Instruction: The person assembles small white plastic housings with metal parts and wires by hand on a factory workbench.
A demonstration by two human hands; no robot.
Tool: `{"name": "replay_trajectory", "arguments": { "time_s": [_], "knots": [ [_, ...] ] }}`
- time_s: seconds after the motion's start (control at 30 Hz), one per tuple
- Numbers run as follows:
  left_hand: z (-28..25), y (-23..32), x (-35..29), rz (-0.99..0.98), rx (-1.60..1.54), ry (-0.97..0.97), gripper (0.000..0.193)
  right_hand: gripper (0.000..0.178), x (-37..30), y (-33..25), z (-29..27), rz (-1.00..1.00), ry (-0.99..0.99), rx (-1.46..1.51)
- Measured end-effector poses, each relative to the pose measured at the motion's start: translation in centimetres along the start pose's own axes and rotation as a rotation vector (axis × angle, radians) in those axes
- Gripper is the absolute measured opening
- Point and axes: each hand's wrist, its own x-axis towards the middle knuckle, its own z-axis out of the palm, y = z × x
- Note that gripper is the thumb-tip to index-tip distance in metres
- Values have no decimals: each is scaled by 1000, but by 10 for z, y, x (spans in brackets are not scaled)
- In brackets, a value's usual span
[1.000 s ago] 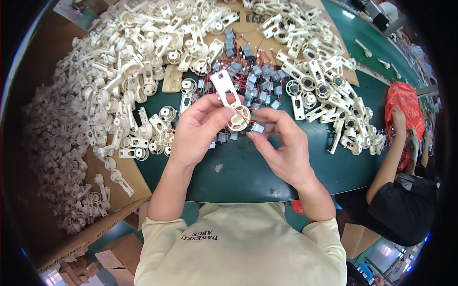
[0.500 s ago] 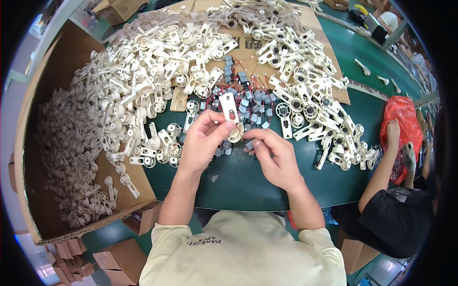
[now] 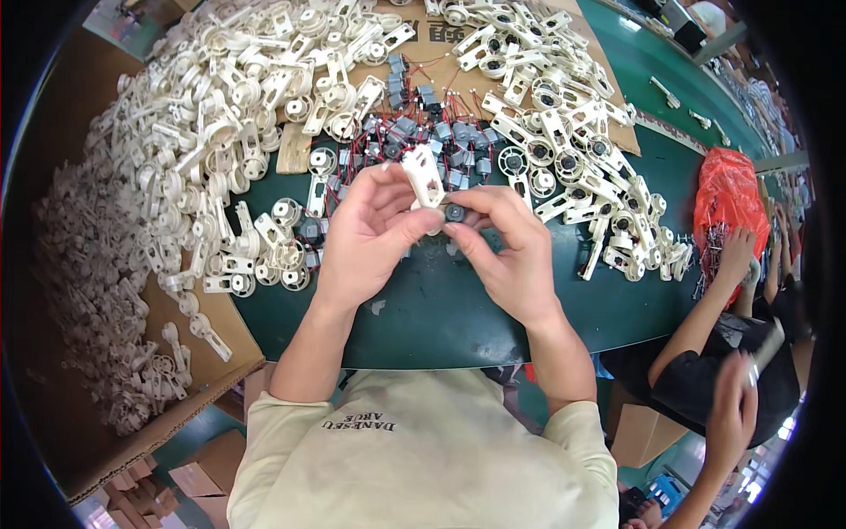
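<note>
Over the green table, my left hand [image 3: 368, 236] grips a cream plastic housing [image 3: 425, 176], a slotted arm with a round end. The housing stands tilted up, its round end mostly hidden by my fingers. My right hand [image 3: 507, 242] pinches a small dark grey motor [image 3: 455, 212] between thumb and fingers, right beside the housing's lower end. Whether the two parts touch I cannot tell. Just beyond my hands is a heap of small grey motors [image 3: 405, 128] with red and dark wires.
Cream housings [image 3: 238, 97] are piled at the left, spilling from a large cardboard box [image 3: 198, 410]. More housings [image 3: 573, 154], many with dark centres, lie at the right. Cardboard [image 3: 608, 106] covers the table's far part. A co-worker's hand [image 3: 738, 251] is at a red bag [image 3: 730, 194]; another person's hand [image 3: 731, 401] is lower right.
The housing has been tipped and turned in my left hand. My right hand has brought the motor up close against it. Another person's hand has appeared at the lower right.
</note>
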Motion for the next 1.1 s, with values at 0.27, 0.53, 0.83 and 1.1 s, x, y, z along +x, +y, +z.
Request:
{"name": "replay_trajectory", "arguments": {
  "time_s": [0.27, 0.53, 0.83, 1.1],
  "knots": [
    [-10, -14, -6, 8, 42, -78, 29, 28, -14, 9, 16, 162, 23, 251],
    [-2, -18, -7, 25, 73, -45, 25, 24, -12, 17, 16, 119, 90, 254],
    [-8, -17, -3, -66, -14, -58, 34, 25, -9, 10, 18, 203, 6, 242],
    [-8, -13, -5, -144, 13, -87, 35, 35, -4, 17, 14, 144, -63, 181]
  ]
}}
